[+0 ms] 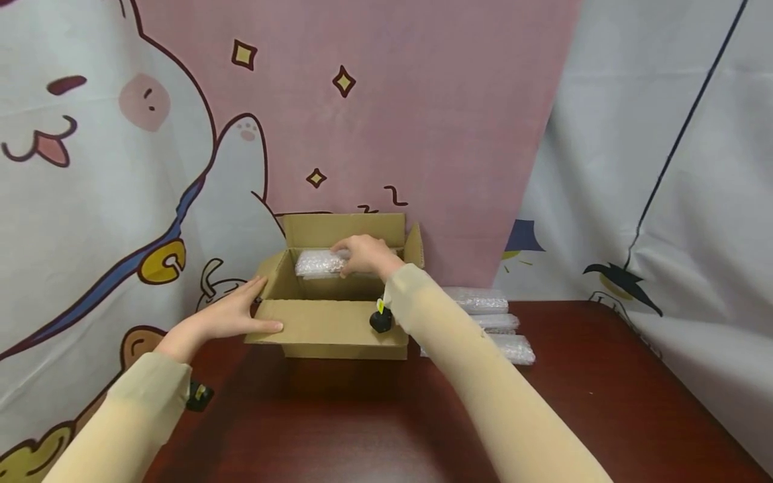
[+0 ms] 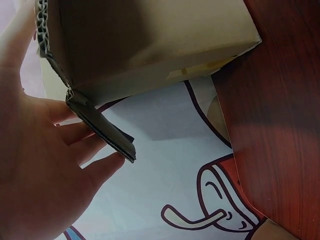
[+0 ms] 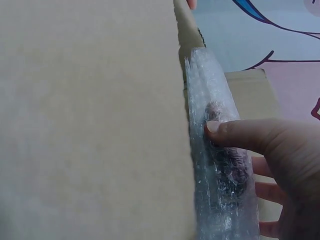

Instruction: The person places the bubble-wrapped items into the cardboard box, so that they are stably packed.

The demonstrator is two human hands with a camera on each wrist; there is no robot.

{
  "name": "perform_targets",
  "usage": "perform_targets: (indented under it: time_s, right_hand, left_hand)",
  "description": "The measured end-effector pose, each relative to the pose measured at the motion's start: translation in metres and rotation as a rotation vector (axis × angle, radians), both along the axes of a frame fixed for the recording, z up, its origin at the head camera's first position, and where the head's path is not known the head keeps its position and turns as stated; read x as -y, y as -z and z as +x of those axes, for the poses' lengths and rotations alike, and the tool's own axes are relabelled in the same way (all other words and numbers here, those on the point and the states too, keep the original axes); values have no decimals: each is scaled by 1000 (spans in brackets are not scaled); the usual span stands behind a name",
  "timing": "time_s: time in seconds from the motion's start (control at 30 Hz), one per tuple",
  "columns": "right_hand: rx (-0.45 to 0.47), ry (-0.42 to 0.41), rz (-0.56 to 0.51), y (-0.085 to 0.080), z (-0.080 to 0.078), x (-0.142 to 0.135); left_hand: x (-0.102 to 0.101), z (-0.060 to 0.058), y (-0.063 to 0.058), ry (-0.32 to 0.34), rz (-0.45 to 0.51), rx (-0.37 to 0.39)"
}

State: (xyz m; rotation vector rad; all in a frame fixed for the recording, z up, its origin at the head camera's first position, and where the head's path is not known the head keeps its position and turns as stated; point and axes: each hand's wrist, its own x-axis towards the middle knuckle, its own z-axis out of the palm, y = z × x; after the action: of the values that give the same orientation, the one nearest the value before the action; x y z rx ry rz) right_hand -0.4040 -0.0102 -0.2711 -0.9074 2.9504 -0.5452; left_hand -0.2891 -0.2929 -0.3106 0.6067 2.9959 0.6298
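The right hand (image 1: 367, 256) has its grip pinching a bubble-wrapped pack (image 1: 317, 261) thumb against fingers, in the mouth of the box (image 1: 344, 351) toward 11 o'clock, probably for control between the walls. At the box's 9 o'clock, the left hand (image 1: 225, 315) lies spread against the flaps (image 1: 326, 322), seemingly steadying them apart. Other packs (image 1: 513, 349) wait within reach, between 3 and 4 o'clock.

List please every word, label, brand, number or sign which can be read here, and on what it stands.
"Z": letter-like mark on the pink backdrop.
"z": smaller, partly hidden mark, same backdrop; reading uncertain.
Black wrist device: yellow marking, too small to read.
Cardboard box, bubble-wrapped package: no readable text.
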Motion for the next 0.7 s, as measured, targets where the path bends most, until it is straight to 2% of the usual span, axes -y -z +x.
perform_targets:
  time_s: [0.3, 0.7]
  right_hand:
    - [13, 20, 7, 2, -1, -1]
    - [16, 8, 51, 8, -5, 0]
  left_hand:
    - [0, -4, -1, -6, -10, -5]
    - [-2, -1, 0, -1, -1, -6]
